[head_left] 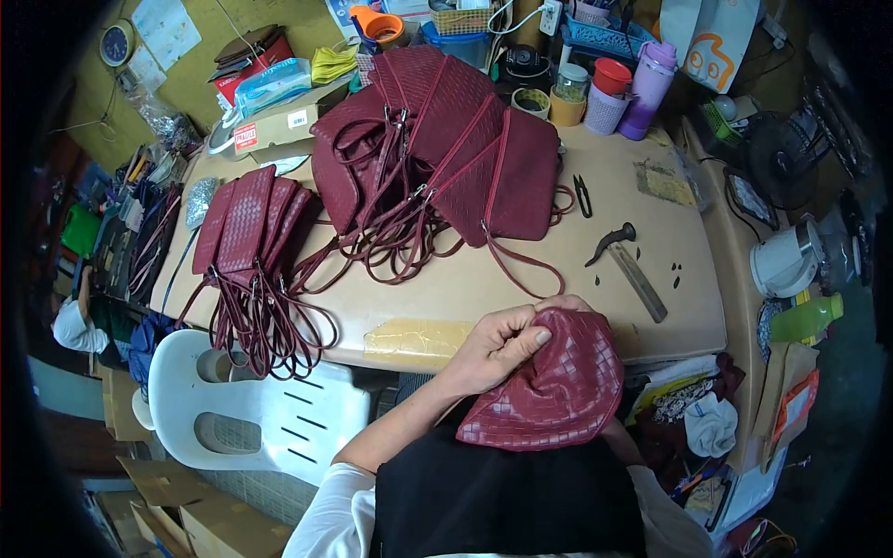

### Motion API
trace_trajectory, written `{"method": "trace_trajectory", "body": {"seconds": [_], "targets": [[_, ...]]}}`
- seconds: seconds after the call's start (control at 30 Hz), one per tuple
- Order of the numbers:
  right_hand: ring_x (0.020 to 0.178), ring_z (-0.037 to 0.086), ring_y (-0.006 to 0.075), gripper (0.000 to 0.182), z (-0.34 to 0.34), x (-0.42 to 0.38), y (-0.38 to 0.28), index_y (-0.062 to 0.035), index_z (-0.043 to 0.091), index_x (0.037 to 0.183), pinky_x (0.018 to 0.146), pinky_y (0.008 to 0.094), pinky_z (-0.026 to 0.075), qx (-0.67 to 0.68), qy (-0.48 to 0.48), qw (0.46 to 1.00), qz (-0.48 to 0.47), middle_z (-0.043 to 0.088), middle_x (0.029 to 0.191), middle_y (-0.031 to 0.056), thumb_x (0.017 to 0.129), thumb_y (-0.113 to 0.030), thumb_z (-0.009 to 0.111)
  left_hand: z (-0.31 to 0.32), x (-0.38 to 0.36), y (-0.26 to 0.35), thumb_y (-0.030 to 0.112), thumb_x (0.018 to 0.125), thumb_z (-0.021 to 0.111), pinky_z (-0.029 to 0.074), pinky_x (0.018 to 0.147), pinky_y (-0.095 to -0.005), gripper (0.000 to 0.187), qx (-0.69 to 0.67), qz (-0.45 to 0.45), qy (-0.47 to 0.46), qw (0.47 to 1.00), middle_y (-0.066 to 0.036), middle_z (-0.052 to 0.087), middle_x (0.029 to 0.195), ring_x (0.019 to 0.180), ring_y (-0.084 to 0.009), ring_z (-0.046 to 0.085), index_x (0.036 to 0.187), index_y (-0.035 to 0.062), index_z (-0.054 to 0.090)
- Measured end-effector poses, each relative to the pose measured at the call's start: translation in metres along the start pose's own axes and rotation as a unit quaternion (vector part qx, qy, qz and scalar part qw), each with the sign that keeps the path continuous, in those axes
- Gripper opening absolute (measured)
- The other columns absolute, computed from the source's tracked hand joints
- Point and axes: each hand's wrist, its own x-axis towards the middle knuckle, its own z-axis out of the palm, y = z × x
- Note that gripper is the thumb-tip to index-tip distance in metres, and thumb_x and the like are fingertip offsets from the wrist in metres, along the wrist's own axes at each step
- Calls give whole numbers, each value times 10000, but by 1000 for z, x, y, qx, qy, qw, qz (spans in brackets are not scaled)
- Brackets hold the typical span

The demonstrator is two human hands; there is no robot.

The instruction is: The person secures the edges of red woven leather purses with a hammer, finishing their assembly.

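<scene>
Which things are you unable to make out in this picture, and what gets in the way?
All in the head view:
- The grip beyond the right forearm: hidden behind the burgundy woven piece.
- That piece's inside: hidden by its outer face.
- The time on the clock: too small and blurred.
- The dark specks near the hammer: too small to identify.

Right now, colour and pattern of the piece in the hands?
Dark red piece, woven-look checks, some squares paler and shinier. Shows best in the head view.
</scene>
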Motion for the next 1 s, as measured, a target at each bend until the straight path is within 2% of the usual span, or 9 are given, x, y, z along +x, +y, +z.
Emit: {"method": "trace_trajectory", "body": {"seconds": [0.2,0.33,0.4,0.47,0.6,0.67,0.73,0.8,1.0], "targets": [[889,615,117,363,-3,1,0,5,563,1143,833,266,492,-131,18,991,-28,642,960,63,823,-127,675,-4,0,-2,195,952,582,348,576,-252,260,72,33,12,997,27,454,694,631,-68,382,769,18,529],[895,629,128,405,-26,14,1,13,566,1164,830,270,499,-139,-12,990,7,662,960,79,791,-90,687,-12,11,19,90,807,676,401,578,-384,210,429,265,111,856,-147,480,650,594,-314,486,701,9,514],[901,638,140,443,-43,20,-8,20,565,1183,830,273,503,-104,-50,993,41,674,963,89,768,-66,694,-21,13,20,51,815,663,465,642,-345,72,409,265,156,859,-135,591,732,679,-282,586,846,-7,634],[1017,623,194,509,-49,17,-27,37,535,1239,897,296,476,-322,-214,921,44,652,1093,134,760,-57,679,-19,8,20,42,825,661,474,638,-311,84,322,151,173,919,-139,620,763,676,-257,604,893,-6,661],[1182,531,285,536,-79,11,-50,36,513,1270,1010,339,387,-410,-194,891,7,553,1247,215,790,-136,679,-19,5,14,62,829,673,454,582,-306,73,352,194,189,896,-132,600,717,607,-238,579,831,-7,652],[1143,551,290,562,-71,8,-53,35,509,1270,982,350,412,-330,-165,929,-18,560,1231,208,803,-210,703,-15,3,11,82,823,686,439,551,-326,109,380,179,151,895,-126,578,678,572,-251,558,786,-9,639],[1061,594,304,503,-39,6,-47,10,543,1232,915,374,451,-340,-104,929,-99,608,1149,188,839,-271,683,-11,4,8,89,824,687,424,528,-339,127,388,201,138,889,-123,562,661,556,-261,547,772,-10,628],[782,630,381,317,-24,4,-38,-58,623,1069,700,426,483,-479,-90,871,-66,657,840,186,874,-308,646,-11,4,9,78,833,670,427,529,-347,109,401,185,144,885,-128,560,663,560,-278,547,775,-8,633],[701,621,369,268,-22,0,-27,-15,617,984,622,419,468,-436,-98,895,3,623,736,189,911,-273,601,-10,0,3,96,916,597,455,613,-287,122,218,114,133,960,-79,604,701,643,-134,567,882,-17,627]]}}
